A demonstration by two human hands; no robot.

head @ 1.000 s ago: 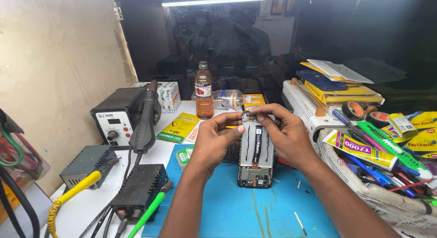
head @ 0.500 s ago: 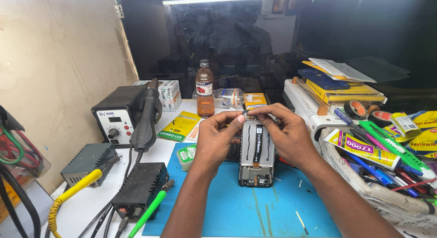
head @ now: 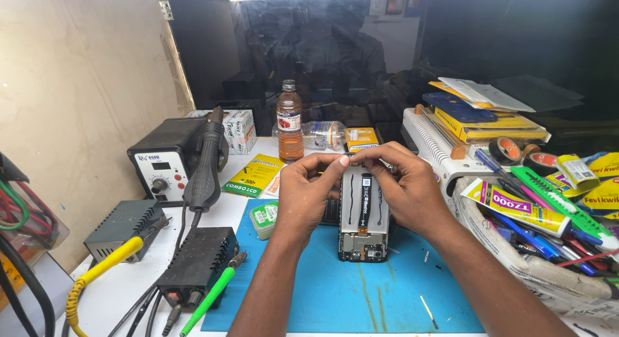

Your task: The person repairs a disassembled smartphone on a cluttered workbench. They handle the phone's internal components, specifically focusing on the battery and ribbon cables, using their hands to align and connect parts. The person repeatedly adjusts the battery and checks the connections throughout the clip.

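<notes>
Both hands met at the top edge of an opened phone (head: 363, 214), which lay flat with its back cover off on a blue mat (head: 361, 292) on the worktop (head: 129, 298). The left hand (head: 308, 192) and the right hand (head: 405, 188) each pinched that upper end between thumb and fingertips. A hot-air station (head: 164, 159) stood well to the left, a brown bottle (head: 289, 122) behind.

phone repair workshop | hot-air rework station (head: 169, 158) | blue work mat (head: 361, 292) | tool clutter
</notes>
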